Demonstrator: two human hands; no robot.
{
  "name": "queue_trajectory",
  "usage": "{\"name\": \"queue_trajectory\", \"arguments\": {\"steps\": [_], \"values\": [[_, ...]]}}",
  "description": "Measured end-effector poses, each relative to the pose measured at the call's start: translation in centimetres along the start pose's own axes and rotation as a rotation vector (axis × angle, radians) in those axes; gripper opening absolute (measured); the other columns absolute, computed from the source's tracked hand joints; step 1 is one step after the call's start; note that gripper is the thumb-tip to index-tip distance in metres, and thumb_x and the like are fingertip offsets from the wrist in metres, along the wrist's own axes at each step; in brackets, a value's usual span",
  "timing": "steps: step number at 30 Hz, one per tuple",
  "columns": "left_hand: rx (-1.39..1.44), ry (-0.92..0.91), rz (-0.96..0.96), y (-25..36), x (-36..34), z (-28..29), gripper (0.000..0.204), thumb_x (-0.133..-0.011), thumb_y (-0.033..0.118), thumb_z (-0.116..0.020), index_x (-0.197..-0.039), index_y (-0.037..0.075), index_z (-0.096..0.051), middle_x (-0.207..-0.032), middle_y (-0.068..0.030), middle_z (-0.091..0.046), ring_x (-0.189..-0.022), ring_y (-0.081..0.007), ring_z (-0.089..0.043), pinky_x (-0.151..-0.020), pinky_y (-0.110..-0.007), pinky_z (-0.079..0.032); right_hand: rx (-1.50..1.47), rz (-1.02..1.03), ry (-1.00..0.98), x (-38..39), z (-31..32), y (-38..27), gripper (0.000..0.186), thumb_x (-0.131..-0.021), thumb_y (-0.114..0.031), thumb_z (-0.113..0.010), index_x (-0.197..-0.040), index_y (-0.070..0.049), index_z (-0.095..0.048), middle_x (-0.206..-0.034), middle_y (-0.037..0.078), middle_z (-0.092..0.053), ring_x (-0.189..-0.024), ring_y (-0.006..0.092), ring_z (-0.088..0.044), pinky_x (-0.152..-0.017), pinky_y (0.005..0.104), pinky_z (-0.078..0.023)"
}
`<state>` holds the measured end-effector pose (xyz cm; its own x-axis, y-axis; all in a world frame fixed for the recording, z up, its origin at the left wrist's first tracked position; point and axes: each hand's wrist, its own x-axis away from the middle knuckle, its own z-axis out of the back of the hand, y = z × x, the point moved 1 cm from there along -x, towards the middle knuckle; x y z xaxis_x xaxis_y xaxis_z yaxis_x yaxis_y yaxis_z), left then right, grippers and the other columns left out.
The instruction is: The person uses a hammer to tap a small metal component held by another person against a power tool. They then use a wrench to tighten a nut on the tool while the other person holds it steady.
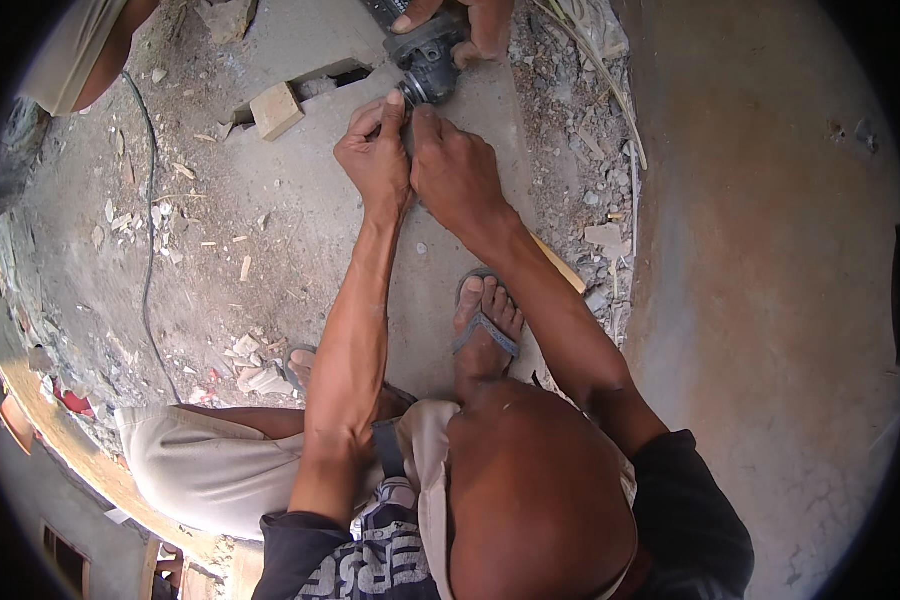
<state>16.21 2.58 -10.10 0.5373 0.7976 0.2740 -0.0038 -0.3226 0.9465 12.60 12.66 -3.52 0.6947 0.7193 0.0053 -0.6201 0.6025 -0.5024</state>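
A black power tool that looks like an angle grinder (pixel 432 68) is at the top middle, its spindle end pointing down toward me. Another person's hand (pixel 488 28) steadies its body. My left hand (pixel 375 165) is closed, thumb and fingers pinching at the spindle end. Right beside it my right hand (pixel 457 172) is closed too, its curled fingers pressed against the same end. Whatever small part lies between my fingertips is hidden. A small wooden block (pixel 276 111) rests at the edge of a slot in the concrete, left of my hands.
A dark cable (pixel 151 240) runs down the left over dusty ground with wood chips. Rubble (pixel 580 150) lines the right side of the concrete strip, beside a smooth brownish slab (pixel 760 300). My sandalled foot (pixel 487 318) stands below my hands. Another person's knee (pixel 100 60) shows upper left.
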Motion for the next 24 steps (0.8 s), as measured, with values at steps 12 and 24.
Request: {"name": "queue_trajectory", "arguments": {"steps": [12,24], "values": [[-0.101,0.021,-0.079,0.7,-0.2,0.0,0.02,-0.092,0.013,-0.077,-0.09,-0.007,-0.077,-0.098,-0.0114,-0.071,-0.088,-0.0142,-0.062,-0.08,-0.026,-0.047,0.021,-0.016,0.03,2.4,0.2,-0.1,0.039,-0.087,-0.004,-0.06,-0.121,0.013,-0.052,-0.089,0.027,-0.068,-0.072,0.0408,-0.072,-0.061,0.0454,-0.059],[0.021,-0.013,-0.027,0.7,-0.1,-0.7,0.021,-0.091,0.014,-0.077,-0.087,-0.006,-0.077,-0.097,-0.011,-0.071,-0.09,-0.0153,-0.061,-0.081,-0.028,-0.046,0.029,-0.004,-0.011,-1.1,0.2,0.0,0.041,-0.084,-0.003,-0.063,-0.12,0.012,-0.052,-0.085,0.025,-0.067,-0.07,0.0426,-0.071,-0.06,0.0479,-0.058]]}}
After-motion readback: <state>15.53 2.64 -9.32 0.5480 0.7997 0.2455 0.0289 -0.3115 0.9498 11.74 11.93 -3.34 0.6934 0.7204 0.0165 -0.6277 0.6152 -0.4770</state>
